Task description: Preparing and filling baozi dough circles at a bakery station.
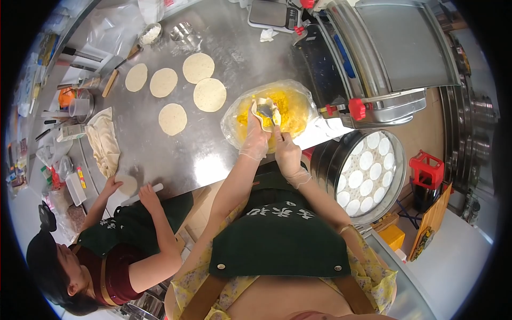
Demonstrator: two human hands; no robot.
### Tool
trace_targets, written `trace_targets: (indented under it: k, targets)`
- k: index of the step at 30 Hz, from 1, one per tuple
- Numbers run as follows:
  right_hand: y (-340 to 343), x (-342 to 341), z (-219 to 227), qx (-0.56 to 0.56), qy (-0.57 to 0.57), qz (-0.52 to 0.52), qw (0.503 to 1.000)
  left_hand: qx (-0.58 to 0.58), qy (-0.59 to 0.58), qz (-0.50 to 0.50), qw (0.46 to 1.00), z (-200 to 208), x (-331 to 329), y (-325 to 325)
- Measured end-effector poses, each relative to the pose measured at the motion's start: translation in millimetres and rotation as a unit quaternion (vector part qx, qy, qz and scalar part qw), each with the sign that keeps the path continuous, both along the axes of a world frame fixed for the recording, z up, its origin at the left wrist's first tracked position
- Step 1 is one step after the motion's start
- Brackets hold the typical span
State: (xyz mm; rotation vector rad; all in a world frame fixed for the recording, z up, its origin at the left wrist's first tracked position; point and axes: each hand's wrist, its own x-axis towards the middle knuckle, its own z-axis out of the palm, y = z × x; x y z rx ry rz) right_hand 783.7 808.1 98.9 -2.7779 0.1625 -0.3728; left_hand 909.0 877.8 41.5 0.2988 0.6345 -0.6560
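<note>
My left hand (255, 141), in a clear glove, cups a round dough wrapper (257, 120), its edges curling up around some yellow filling. A metal spoon (264, 110) lies with its bowl against the inside of the wrapper. Its handle is gripped in my gloved right hand (288, 154), close beside the left. Both hands are over the near side of a bowl lined with clear plastic (232, 120), which holds loose yellow filling (292, 109). Several flat dough rounds (209, 95) lie on the metal table to the left.
At left, a co-worker's hands (150, 198) work a dough round (127, 185) with a rolling pin (157, 187). A cloth (103, 140) lies nearby. On the right are a roller machine (368, 64) and a round steamer (394, 176) with white paper discs. A scale (269, 13) stands at the back.
</note>
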Motion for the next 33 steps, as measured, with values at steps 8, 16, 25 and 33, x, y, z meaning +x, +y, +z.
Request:
trace_targets:
  k: [8,16,25,33]
  targets:
    - [-23,9,32,0.672,0.109,-0.199,0.705,-0.020,0.016,0.022,0.999,7,-6,9]
    - [-19,3,9,0.491,0.055,-0.123,0.861,-0.047,0.018,-0.015,0.999,13,-10,16]
    - [-56,-25,20,-0.039,0.062,0.037,0.997,0.034,-0.020,0.016,0.999,25,8,32]
    - [-60,-84,32,-0.050,0.119,0.043,0.991,0.027,-0.007,0.012,1.000,26,2,38]
